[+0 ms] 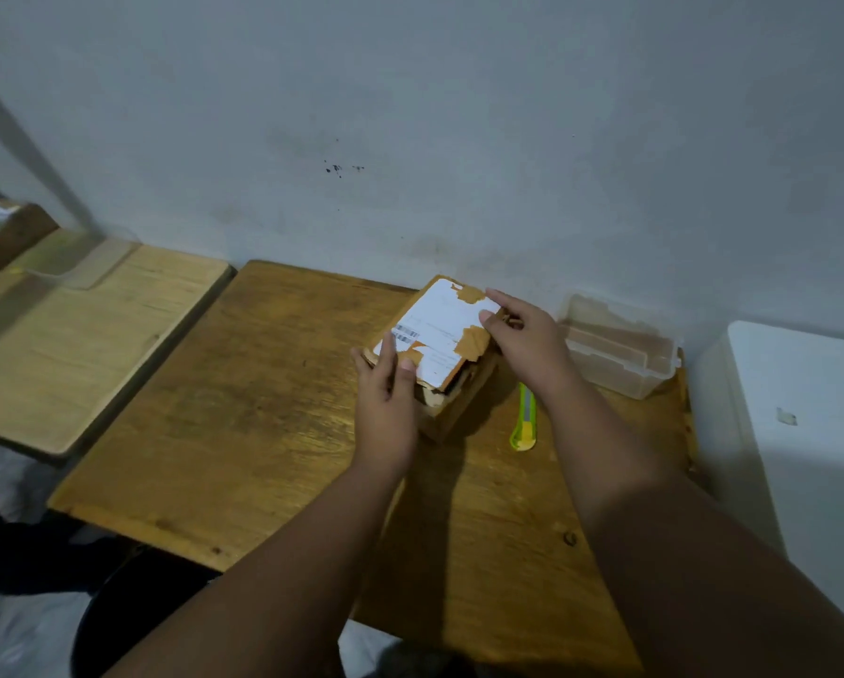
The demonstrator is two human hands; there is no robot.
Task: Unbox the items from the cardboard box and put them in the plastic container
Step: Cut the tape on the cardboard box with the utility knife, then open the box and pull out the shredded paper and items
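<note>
A small cardboard box with a white shipping label and torn brown tape sits at the back of the wooden table. Its top flap is slightly lifted at the near edge. My left hand grips the box's near left corner, thumb on the label. My right hand holds the far right edge of the flap, fingers curled over it. The clear plastic container stands open to the right of the box, against the wall.
A green and yellow utility knife lies on the table just right of the box. A white cabinet borders the table's right side. To the left lean a mirror and a lighter wooden board.
</note>
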